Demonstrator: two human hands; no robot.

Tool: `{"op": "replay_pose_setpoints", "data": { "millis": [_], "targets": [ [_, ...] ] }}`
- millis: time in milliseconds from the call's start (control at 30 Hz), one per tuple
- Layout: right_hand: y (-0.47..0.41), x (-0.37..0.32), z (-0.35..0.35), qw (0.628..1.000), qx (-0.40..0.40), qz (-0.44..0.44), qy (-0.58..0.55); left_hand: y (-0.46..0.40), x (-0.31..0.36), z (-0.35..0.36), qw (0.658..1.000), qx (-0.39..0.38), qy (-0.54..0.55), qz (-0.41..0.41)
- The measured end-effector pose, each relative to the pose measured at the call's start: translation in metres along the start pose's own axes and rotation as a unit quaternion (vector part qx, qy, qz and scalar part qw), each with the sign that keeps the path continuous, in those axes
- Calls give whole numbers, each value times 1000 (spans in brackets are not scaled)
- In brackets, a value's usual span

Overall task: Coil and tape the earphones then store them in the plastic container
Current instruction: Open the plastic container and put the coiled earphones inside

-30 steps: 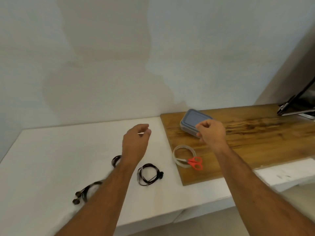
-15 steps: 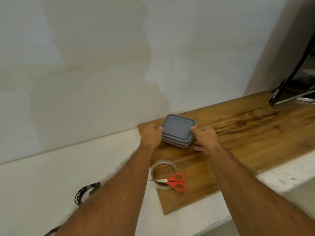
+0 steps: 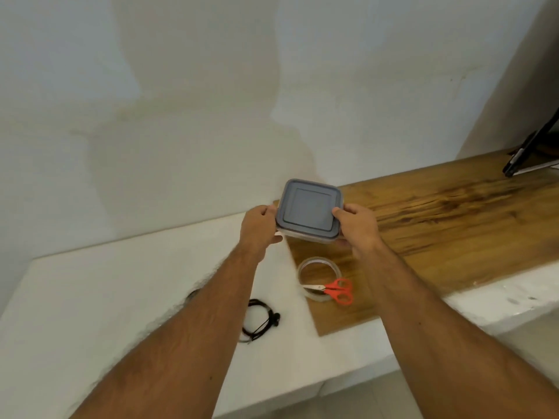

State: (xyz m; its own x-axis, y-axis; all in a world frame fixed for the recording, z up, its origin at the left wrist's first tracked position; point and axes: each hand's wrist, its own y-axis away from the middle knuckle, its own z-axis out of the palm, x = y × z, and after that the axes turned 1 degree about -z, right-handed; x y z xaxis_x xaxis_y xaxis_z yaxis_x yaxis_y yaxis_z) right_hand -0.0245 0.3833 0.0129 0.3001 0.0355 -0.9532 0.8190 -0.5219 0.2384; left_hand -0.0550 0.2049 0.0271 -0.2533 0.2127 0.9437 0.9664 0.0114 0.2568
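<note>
Above wooden board, container between hands.

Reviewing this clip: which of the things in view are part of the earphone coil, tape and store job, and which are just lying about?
Part of the job:
- plastic container, lid on, held by left hand and right hand
- coiled earphones on the white counter
- tape roll
- red scissors, lying across the tape roll

Lying about:
- wooden board
- dark stand at far right
</note>
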Motion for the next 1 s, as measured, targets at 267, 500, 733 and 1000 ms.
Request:
{"op": "replay_pose_setpoints", "data": {
  "millis": [267,500,733,1000],
  "targets": [
    [131,-43,73,983,-182,-24,4,97,-18,-153,970,-4,225,-96],
    [260,-55,129,963,-257,-69,50,208,-47,-246,939,1,335,-73],
    [346,-42,155,948,-293,-76,97,276,-84,-295,928,20,366,-68],
    [371,-21,156,867,-204,-322,321,290,-129,-295,912,2,408,-55]
  ]
}}
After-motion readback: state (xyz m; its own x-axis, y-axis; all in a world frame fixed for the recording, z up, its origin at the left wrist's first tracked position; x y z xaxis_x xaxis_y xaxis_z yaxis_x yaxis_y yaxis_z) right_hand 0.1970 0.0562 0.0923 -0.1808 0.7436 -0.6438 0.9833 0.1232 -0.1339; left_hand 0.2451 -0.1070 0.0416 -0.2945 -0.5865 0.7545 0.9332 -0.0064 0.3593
